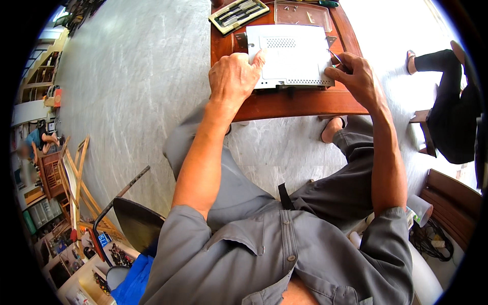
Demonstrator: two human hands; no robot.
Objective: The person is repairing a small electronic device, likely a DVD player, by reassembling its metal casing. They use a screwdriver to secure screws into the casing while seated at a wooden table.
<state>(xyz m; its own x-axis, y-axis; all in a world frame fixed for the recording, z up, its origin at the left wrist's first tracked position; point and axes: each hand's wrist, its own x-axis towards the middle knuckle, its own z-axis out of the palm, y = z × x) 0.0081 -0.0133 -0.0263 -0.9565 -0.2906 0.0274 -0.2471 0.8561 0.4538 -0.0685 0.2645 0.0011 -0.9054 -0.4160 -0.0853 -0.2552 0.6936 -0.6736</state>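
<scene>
A silver metal case (pixel 292 58) of some electronic device, with vent holes and dark side brackets, lies on a reddish wooden table (pixel 305 104). My left hand (pixel 233 76) grips its left edge, thumb pressed on the top cover and fingers curled down the side. At the right edge, my right hand (pixel 356 76) is closed around a thin metal tool (pixel 334 56), its tip close to the cover's side. Most of that tool is hidden by my fingers, so its exact kind is unclear. My right thumb touches the case's lower right corner.
Behind the case are an open tool set (pixel 239 15) and a clear shallow tray (pixel 278 15) holding small screws. On the right sits another person (pixel 452 112) in dark clothes. A black-framed chair (pixel 134 218) and wooden frames (pixel 76 178) stand at the left.
</scene>
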